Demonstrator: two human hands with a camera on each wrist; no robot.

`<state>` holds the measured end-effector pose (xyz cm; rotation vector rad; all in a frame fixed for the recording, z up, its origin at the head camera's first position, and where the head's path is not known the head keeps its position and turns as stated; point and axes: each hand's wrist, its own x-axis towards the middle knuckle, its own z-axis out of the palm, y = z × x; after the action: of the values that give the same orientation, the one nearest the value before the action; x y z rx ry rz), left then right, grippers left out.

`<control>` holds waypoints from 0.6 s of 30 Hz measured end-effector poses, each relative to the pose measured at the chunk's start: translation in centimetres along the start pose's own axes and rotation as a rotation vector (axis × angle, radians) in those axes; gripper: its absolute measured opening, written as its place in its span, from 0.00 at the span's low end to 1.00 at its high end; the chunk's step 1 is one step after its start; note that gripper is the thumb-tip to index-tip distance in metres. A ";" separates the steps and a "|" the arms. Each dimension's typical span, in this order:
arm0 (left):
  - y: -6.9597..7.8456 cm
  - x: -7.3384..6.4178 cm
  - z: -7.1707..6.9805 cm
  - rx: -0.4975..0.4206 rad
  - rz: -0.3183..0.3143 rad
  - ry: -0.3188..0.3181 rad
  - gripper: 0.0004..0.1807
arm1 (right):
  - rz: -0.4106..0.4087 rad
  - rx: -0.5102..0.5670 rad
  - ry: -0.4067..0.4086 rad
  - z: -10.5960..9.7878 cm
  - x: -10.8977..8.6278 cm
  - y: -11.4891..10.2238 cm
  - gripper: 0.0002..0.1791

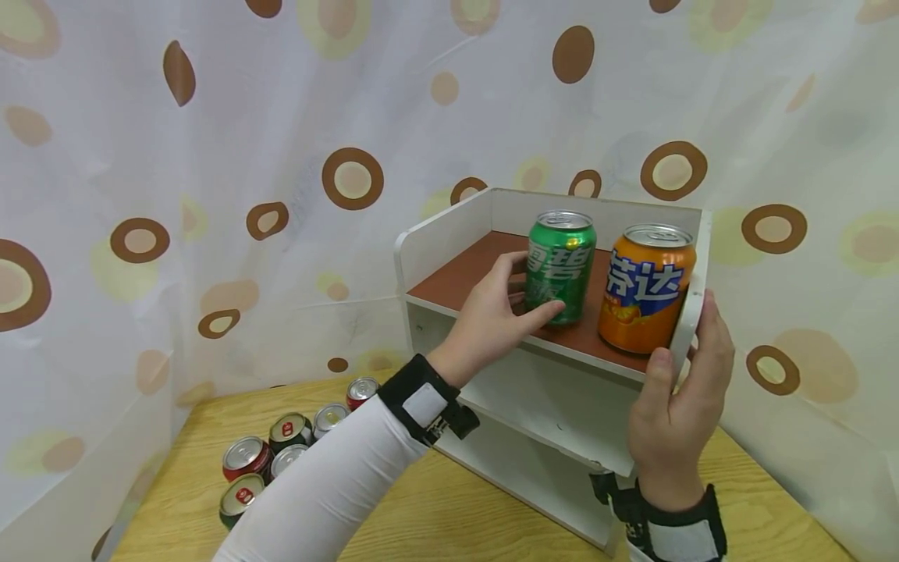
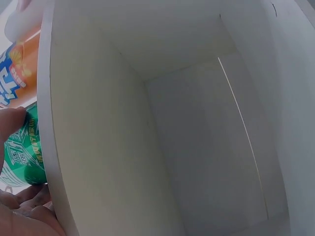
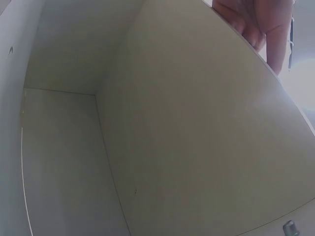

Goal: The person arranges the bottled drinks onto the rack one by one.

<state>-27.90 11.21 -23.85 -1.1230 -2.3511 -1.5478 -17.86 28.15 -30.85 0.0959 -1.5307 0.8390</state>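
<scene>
On the brown top of a white shelf stand a green soda can and, to its right, an orange soda can. My left hand holds the green can low down, thumb across its front and fingers around its left side. The left wrist view also catches the green can and the orange can past the edge of the top board. At the right, my right hand grips the shelf's side panel, thumb at the front edge and fingers on the outer side.
Several cans stand grouped on the wooden table to the left of the shelf. Lower compartments open below the shelf's top. A patterned curtain hangs behind and on both sides.
</scene>
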 end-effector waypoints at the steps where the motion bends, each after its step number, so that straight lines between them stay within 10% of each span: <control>1: 0.1 0.0 0.1 -0.001 0.003 -0.004 0.38 | -0.002 0.000 0.001 0.0 0.0 0.0 0.30; 18: 0.7 0.1 1.0 0.013 -0.003 -0.030 0.40 | -0.007 -0.003 0.010 0.1 -0.1 0.2 0.30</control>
<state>-27.23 12.25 -23.74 -1.1482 -2.3797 -1.5246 -18.05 28.20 -30.97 0.0947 -1.5220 0.8300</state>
